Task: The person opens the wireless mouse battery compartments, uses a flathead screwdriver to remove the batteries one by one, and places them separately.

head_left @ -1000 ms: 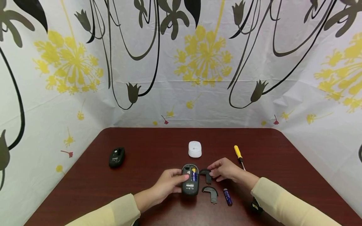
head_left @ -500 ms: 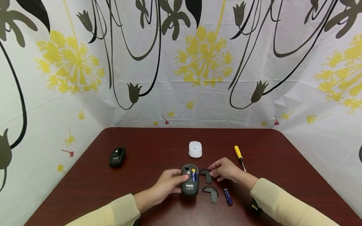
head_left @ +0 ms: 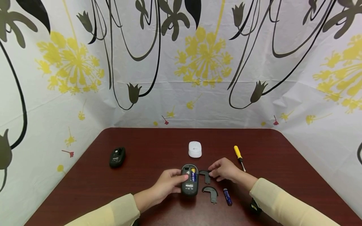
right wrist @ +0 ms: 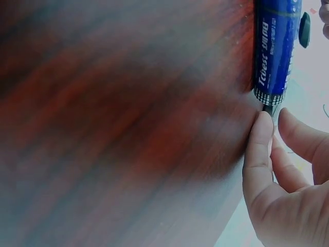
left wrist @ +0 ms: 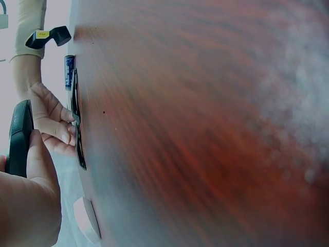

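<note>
My left hand (head_left: 167, 185) grips a dark computer mouse (head_left: 190, 185) with its underside up; one blue-and-yellow battery (head_left: 193, 174) sits in its uncovered compartment. The mouse's side shows in the left wrist view. Just to its right, my right hand (head_left: 224, 169) has its thumb and fingertips at the edge of a grey battery cover (head_left: 206, 177) on the table, seeming to pinch it; the contact is partly hidden. A second battery cover (head_left: 212, 195) lies nearer the front. Beside that is a loose blue battery (head_left: 227, 197), large in the right wrist view (right wrist: 276, 46).
A white mouse (head_left: 195, 149) stands behind the hands. Another dark mouse (head_left: 117, 157) lies upturned at the left. To the right back is a yellow-handled screwdriver (head_left: 238, 153). A patterned curtain (head_left: 175, 69) surrounds the dark red table (head_left: 150, 141).
The farther battery cover has shifted very slightly left, at the right fingertips. Both hands and the held mouse look almost still.
</note>
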`<action>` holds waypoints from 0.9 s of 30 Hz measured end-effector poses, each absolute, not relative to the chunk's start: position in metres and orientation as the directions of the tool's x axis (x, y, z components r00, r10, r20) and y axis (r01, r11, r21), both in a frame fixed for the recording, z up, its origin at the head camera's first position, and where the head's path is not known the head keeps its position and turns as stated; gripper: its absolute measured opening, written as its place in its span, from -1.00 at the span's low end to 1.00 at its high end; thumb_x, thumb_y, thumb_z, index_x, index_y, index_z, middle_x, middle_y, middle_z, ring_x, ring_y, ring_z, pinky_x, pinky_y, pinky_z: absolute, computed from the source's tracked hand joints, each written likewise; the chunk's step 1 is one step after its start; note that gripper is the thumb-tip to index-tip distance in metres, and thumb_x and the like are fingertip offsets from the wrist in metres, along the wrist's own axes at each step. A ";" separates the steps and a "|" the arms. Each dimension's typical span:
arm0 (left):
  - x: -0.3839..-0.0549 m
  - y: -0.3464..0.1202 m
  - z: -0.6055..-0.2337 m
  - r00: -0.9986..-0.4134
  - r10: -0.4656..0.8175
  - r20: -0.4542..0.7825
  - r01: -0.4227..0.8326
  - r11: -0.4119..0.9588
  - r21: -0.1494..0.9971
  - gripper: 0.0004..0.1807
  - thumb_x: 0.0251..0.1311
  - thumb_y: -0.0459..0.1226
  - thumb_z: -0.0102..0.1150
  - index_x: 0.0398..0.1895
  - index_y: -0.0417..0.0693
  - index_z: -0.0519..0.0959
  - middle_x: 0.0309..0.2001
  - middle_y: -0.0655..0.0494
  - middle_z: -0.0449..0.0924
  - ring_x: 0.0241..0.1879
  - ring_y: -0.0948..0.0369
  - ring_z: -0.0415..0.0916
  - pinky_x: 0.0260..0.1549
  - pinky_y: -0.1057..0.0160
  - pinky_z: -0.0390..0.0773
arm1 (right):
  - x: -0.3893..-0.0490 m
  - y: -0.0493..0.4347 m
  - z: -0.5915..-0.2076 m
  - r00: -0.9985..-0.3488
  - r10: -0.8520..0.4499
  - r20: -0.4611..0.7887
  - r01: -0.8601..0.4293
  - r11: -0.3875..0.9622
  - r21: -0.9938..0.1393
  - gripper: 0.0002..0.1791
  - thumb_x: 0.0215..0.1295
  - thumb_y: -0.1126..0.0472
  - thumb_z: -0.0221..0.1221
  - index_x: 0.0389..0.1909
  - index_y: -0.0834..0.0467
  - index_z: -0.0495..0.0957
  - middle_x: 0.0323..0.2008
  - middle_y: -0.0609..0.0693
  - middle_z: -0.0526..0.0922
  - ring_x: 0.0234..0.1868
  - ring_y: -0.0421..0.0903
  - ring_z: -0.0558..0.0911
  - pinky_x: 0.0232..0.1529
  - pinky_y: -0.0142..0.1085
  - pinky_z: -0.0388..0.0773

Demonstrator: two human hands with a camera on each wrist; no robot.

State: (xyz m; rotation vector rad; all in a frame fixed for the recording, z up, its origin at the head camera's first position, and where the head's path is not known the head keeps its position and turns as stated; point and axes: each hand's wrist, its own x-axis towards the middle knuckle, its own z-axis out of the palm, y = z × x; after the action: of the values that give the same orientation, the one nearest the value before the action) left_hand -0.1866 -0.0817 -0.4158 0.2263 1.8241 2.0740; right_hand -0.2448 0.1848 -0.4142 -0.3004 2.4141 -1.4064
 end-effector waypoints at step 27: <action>-0.188 -0.082 -0.416 -0.918 0.373 -0.133 -0.180 -0.095 0.979 -0.54 0.28 -0.27 0.22 0.09 -0.48 0.45 -0.12 -0.17 0.62 -0.18 0.06 0.63 -0.21 0.09 0.66 | -0.265 0.213 -0.386 -0.936 -0.324 -0.140 0.014 0.361 -0.932 -0.55 0.30 0.29 0.25 0.13 0.46 0.47 -0.15 0.16 0.62 -0.09 0.09 0.63 -0.12 -0.10 0.65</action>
State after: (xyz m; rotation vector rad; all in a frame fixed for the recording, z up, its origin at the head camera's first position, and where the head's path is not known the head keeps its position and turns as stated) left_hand -0.1883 -0.0824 -0.4159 0.2103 1.8174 2.0713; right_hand -0.2646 0.2133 -0.3864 -0.2735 2.3277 -1.5986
